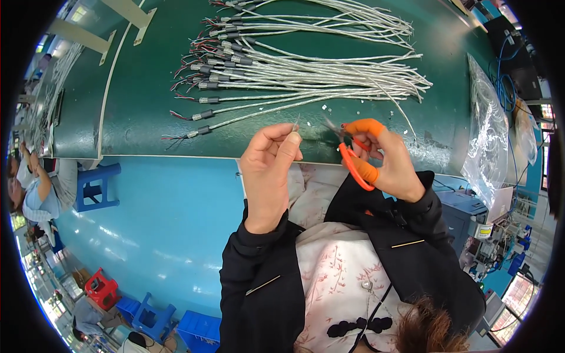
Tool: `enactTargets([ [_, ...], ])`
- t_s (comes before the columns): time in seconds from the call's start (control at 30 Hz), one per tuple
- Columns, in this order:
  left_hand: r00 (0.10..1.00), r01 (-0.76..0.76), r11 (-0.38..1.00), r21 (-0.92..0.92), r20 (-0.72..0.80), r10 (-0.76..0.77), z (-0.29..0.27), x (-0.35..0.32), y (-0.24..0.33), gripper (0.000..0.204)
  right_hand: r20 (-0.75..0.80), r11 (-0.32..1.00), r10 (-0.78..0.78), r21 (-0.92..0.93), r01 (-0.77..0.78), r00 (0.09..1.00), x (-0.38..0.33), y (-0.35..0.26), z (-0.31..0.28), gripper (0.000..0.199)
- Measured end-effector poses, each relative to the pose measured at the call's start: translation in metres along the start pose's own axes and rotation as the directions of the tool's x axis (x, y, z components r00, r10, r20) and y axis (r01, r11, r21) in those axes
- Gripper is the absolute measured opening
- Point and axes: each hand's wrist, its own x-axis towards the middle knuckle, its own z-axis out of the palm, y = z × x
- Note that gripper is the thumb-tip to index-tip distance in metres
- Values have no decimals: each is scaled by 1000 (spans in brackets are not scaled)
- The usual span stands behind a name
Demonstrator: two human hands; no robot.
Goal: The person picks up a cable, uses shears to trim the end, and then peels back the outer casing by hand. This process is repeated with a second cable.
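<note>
My left hand [269, 170] is closed near the bench's front edge, thumb and forefinger pinching a thin silvery wire [296, 121] whose tip sticks up; the rest of it is hidden by my fingers. To its right, my right hand [385, 159] grips a pair of scissors [353, 167] with orange handles. Their blades point up and left towards the wire, apart from it. Orange covers sit on the thumb and a finger of this hand. Beyond both hands lies a bundle of silvery braided cables [329, 73] with dark sleeves and bared red, black and white wire ends at the left.
Small white scraps [324, 107] are scattered on the green bench [141, 76]. Clear plastic film [485, 135] hangs over the right end. Metal brackets [138, 17] stand at the back left. On the blue floor are a blue stool [97, 187] and a red stool [102, 289]; other people sit at left.
</note>
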Motion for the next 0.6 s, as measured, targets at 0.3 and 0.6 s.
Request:
enactTargets([
  [0.3, 997, -79, 994, 76, -1, 79, 4, -1, 3, 15, 126, 997, 73, -20, -71, 989, 4, -13, -1, 36],
  [0.6, 995, -98, 987, 127, 27, 95, 4, -1, 1, 15, 116, 993, 60, -113, -47, 991, 5, -15, -3, 37],
])
